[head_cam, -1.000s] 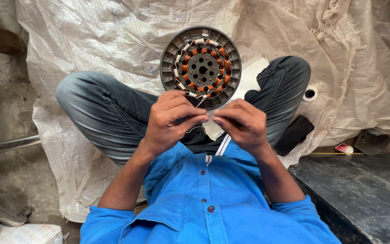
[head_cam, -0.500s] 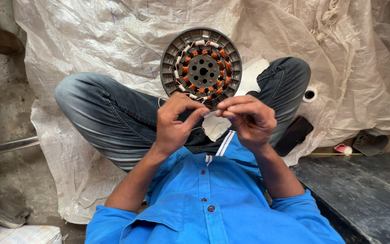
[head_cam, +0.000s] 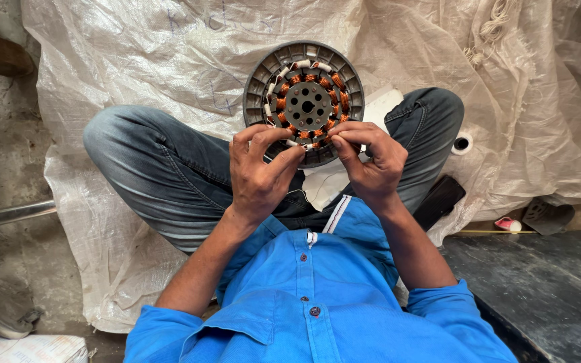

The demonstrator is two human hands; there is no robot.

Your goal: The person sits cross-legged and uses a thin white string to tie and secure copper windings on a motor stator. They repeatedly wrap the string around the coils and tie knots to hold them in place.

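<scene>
Both hands up higher than a moment ago, off the lap and onto the near edge of the round motor part (head_cam: 304, 101). Left hand (head_cam: 260, 171) curled, thumb and first finger pinched together right at that near edge. Between the two hands, a small white bit, too tiny to tell what. Right hand (head_cam: 371, 161) curled the same way, fingertips (head_cam: 339, 142) pinched on the same spot, touching the ring of orange wire coils (head_cam: 336, 84). Hard to tell what exactly is gripped, maybe a thin wire, maybe the white bit. So, fingers now busy right on the coils, no longer apart from them.

Motor part itself: grey, round, holes in the middle, propped between the crossed legs in blue jeans (head_cam: 163, 168), leaning on the white sheet (head_cam: 136, 67).

Around it, from the left: a grey metal bar (head_cam: 8, 215) on the dusty floor near the sheet's left edge. A white paper bundle (head_cam: 21, 349) at the bottom left corner. Crinkly white sheet spread wide under the legs. Blue shirt (head_cam: 317, 302) low in the middle. Past the right knee, a small white tape roll (head_cam: 462, 142) on the sheet. Just below it, a flat black thing (head_cam: 438, 200) by the leg. A little pink and white thing (head_cam: 506, 224) off the sheet's right edge. A dark flat slab (head_cam: 539, 289) at the bottom right.
</scene>
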